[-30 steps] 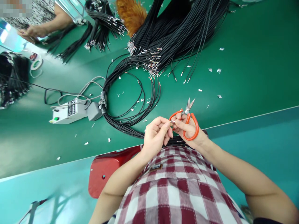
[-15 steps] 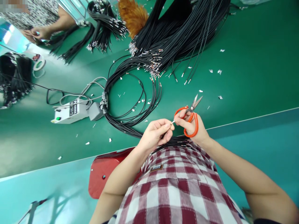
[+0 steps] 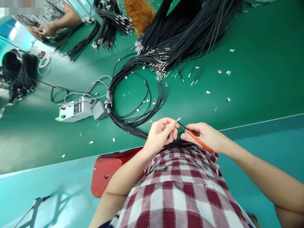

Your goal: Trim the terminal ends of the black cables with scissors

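My left hand (image 3: pixel 163 131) pinches a thin cable close to its pale stripped end (image 3: pixel 178 120), which sticks up past the fingertips. Closed around a pair of scissors with orange handles (image 3: pixel 199 141) is my right hand (image 3: pixel 205 134). The dark blades point left and reach the cable end beside my left fingertips. Below both hands, a bundle of black cables (image 3: pixel 180 144) runs along the table edge against the checked apron. Those cables loop back to a clump of grey connectors (image 3: pixel 108 101). The exact blade contact is too small to make out.
A white box with a green button (image 3: pixel 73 110) stands at left by a grey block. Large black cable bundles (image 3: pixel 190 34) and a brown feather duster (image 3: pixel 140 15) lie at the back. Another person's hands (image 3: pixel 45 31) work at upper left. White scraps dot the green table; a red stool (image 3: pixel 106 174) sits below.
The scissors have swung from pointing up and away to pointing left, with their blades now at the cable end. My right hand has turned with them; my left hand keeps its pinch.
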### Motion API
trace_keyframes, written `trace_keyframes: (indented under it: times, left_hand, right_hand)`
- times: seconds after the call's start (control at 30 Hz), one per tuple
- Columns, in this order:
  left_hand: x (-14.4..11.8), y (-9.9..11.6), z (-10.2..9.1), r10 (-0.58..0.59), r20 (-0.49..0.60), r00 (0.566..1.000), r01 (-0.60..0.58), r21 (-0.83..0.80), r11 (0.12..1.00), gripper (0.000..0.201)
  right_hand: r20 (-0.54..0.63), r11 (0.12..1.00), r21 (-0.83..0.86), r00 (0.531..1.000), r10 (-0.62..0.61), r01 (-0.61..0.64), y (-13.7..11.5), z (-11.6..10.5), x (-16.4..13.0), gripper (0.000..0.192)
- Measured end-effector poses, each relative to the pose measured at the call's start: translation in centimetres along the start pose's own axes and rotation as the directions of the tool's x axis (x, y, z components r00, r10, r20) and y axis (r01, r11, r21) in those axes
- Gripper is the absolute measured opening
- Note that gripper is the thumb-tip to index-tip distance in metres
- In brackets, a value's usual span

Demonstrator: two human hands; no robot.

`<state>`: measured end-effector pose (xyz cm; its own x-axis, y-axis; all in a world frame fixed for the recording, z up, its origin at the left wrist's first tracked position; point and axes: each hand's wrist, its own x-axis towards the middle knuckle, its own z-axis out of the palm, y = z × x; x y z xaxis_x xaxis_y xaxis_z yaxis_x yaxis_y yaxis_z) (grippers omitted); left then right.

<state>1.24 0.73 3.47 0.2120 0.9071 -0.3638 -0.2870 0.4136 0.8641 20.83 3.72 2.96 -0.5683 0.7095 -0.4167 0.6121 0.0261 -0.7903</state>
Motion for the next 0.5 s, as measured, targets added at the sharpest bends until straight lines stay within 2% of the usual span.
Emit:
trace_keyframes:
  times: [0.23,0.37,0.5]
  left_hand:
    - [-0.2,0.1,-0.2,-0.024,0.002,1.000,0.024,0.037,0.999,0.036]
    - [-0.1,0.2,-0.1,-0.032,-0.007,0.999,0.033,0.046,0.998,0.037]
    - [-0.1,0.2,0.1,-0.036,-0.018,0.999,0.037,0.064,0.997,0.039]
  right_hand:
    - [0.136,0.994,0.107,0.991,-0.013,-0.002,-0.6,-0.8,1.0,0.054]
    - [0.156,0.998,0.063,0.988,0.011,-0.021,-0.7,-1.2,0.9,0.054]
    - [0.120,0.998,-0.047,0.992,0.036,-0.031,-0.8,-1.6,0.6,0.052]
